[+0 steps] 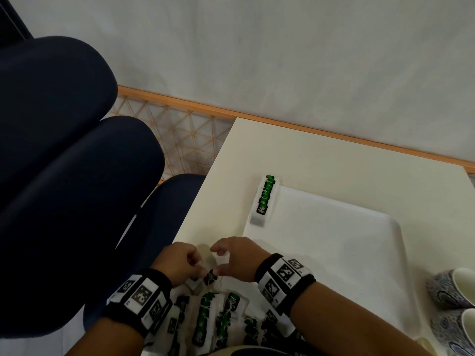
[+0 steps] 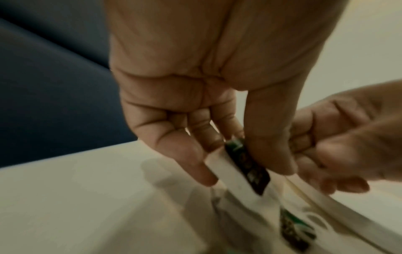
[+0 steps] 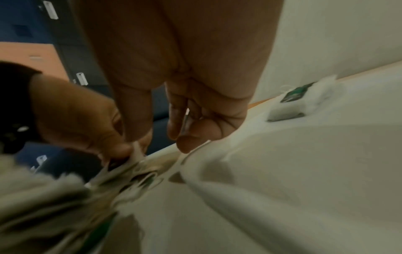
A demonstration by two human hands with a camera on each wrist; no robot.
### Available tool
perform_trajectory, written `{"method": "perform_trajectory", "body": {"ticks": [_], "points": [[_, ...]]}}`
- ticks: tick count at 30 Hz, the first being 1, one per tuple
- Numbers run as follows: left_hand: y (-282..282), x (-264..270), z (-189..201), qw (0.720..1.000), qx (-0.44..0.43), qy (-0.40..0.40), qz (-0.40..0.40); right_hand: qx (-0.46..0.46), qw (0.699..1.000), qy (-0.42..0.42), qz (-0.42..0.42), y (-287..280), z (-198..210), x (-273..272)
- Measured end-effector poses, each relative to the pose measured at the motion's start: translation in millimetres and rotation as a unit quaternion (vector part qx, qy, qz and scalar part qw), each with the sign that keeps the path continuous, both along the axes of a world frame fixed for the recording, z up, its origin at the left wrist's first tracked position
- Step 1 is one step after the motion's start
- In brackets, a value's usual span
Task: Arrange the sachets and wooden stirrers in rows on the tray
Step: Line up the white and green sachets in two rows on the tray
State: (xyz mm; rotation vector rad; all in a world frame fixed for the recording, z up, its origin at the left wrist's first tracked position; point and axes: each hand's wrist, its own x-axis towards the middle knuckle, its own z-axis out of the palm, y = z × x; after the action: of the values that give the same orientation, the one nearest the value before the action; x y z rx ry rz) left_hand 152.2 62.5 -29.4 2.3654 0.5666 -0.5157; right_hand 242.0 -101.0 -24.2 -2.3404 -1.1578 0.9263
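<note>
Spanning cream table [image 1: 321, 176], pale wall [image 1: 257, 47], navy chairs [image 1: 51, 98]

Smooth matt white tray [image 1: 334, 227], seemingly plastic; glossy paper sachets [image 1: 205, 317]; glazed cups [image 1: 449, 289].

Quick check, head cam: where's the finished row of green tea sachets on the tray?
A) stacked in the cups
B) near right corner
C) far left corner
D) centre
C: the row of sachets lies along the left rim at the far corner of the tray; the tray's middle is bare, and the cups stand off the tray to the right.
</note>
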Motion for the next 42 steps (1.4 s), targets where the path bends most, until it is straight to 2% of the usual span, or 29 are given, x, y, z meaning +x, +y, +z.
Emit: {"method": "perform_trajectory", "body": {"ticks": [5,7,12,14,17,19,22,26,28,30,32,35,40,42], "points": [[13,-8,2,1.0,-0.028,-0.007,-0.011,-0.095,0.988,-0.09,0.083,20,-4,-12],[17,-16,7,0.999,-0.039,-0.015,0.001,-0.095,0.986,-0.108,0.085,24,-3,-16],[27,-37,17,0.996,-0.053,-0.042,0.052,-0.009,0.993,-0.106,0.051,34,6,-31],[31,-46,19,0.994,-0.054,-0.048,0.077,0.007,0.992,-0.087,0.088,38,12,-41],[33,-60,22,0.995,-0.038,-0.042,0.083,-0.025,0.981,-0.05,0.185,40,19,-58],[33,-72,24,0.998,-0.011,-0.019,0.055,-0.038,0.973,-0.05,0.223,38,21,-71],[28,-97,22,0.998,0.021,0.067,0.004,-0.046,0.962,-0.112,0.243,36,17,-86],[13,-134,14,0.979,0.06,0.184,-0.066,-0.065,0.945,-0.184,0.26,38,15,-98],[3,-149,11,0.971,0.082,0.2,-0.099,-0.088,0.94,-0.197,0.266,40,14,-102],[-7,-160,9,0.972,0.119,0.167,-0.113,-0.11,0.934,-0.208,0.268,43,12,-106],[-13,-166,9,0.979,0.145,0.111,-0.093,-0.122,0.934,-0.208,0.264,45,10,-109],[-17,-171,7,0.982,0.162,0.077,-0.056,-0.121,0.942,-0.186,0.252,46,9,-113],[-17,-176,-11,0.989,0.135,0.052,-0.017,-0.104,0.967,-0.109,0.206,47,10,-118],[-19,-176,-12,0.992,0.119,0.041,-0.017,-0.102,0.968,-0.103,0.206,47,10,-120]]}}
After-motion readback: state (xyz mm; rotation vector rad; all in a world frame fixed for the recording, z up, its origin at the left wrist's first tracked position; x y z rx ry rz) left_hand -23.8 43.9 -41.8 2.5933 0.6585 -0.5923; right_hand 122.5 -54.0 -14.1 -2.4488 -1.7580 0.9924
